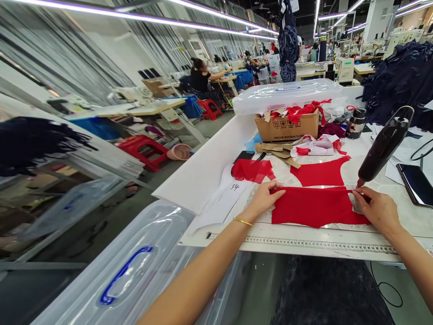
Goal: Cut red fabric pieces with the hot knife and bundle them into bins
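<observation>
A cut piece of red fabric (311,207) lies flat on the white table in front of me. My left hand (265,197) pinches its upper left corner between thumb and fingers. At the upper right corner, my right hand (379,207) has its fingertips closed on the fabric edge. Just behind lies a second red fabric piece (321,171), untouched. A dark bottle-shaped object with a loop on top (384,146) slants above my right hand, its narrow end close to the fabric. Sheer red scraps (253,170) rest near my left hand.
A measuring tape (304,243) runs along the table's front edge. A cardboard box (287,127) of scraps stands behind, with a clear plastic lid (287,95) above. A phone (417,183) lies right, a dark jar (356,123) behind it. A lidded plastic bin (135,271) stands lower left.
</observation>
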`<action>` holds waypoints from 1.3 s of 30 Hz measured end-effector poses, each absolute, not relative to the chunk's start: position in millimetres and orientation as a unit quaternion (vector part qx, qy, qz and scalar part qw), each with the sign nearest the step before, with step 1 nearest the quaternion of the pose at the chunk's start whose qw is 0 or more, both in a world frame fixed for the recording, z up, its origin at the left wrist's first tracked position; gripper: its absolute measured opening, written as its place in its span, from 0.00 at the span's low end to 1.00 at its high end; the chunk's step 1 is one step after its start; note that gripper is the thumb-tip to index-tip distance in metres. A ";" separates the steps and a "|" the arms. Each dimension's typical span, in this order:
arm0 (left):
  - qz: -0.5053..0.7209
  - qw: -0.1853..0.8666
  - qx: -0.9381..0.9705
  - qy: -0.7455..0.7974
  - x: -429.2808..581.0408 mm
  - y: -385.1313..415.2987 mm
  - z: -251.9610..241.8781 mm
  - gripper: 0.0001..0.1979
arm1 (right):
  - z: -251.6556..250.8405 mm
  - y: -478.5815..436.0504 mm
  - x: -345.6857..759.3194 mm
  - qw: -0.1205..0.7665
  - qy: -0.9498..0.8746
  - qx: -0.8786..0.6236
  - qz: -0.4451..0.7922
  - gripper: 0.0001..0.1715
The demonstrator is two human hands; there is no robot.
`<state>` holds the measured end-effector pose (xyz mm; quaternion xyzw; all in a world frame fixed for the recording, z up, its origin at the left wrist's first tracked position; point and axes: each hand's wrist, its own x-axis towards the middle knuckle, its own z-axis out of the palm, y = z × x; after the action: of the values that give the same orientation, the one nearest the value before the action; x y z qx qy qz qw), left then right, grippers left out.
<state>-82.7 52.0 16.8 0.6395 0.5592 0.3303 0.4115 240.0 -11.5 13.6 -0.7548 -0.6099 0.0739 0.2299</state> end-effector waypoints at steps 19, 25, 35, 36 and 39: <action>0.447 0.485 0.557 0.505 -75.5 41.6 69.8 0.24 | 33.3 46.1 193.1 0.718 -0.347 -0.505 0.331 0.27; 0.435 0.520 0.557 0.480 -54.3 69.6 63.2 0.23 | 39.0 59.7 216.2 0.739 -0.371 -0.530 0.188 0.19; 0.331 0.299 0.660 0.604 -14.8 147.3 15.0 0.02 | 9.5 112.0 246.0 0.506 -0.444 -0.721 0.166 0.08; 0.323 0.279 0.665 0.613 -14.2 150.0 11.7 0.01 | 7.7 111.9 245.9 0.495 -0.444 -0.729 0.163 0.07; 0.297 0.232 0.684 0.625 -15.5 151.8 4.2 0.03 | 6.5 110.1 247.2 0.472 -0.453 -0.738 0.165 0.07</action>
<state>-15.5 151.8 4.2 0.6836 0.6251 0.2967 0.2322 247.2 110.1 6.5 -0.7377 -0.4533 0.1649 0.4724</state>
